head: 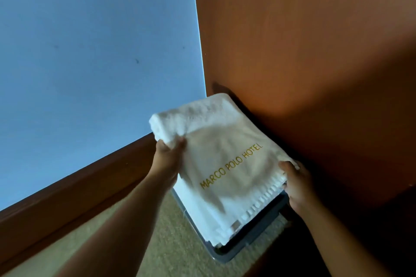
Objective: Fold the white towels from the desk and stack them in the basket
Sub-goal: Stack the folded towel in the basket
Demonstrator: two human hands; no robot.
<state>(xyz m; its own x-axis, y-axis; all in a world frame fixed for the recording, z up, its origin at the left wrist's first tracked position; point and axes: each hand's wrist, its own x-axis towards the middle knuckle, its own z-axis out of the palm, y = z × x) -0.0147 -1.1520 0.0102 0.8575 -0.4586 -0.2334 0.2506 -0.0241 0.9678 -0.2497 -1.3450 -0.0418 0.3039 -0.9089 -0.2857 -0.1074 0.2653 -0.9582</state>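
Left grip (167, 153) pinched the folded towel (225, 153) at its 9 o'clock edge, right grip (297, 184) clamped its 4 o'clock corner, above the seemingly part-filled basket (227, 258) at 5 o'clock, where an uneven release could undo the fold.

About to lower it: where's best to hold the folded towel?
At opposite edges, one hand from each side, as the left hand and right hand do now. The towel is wide, limp and layered; held at one edge it would likely sag open.
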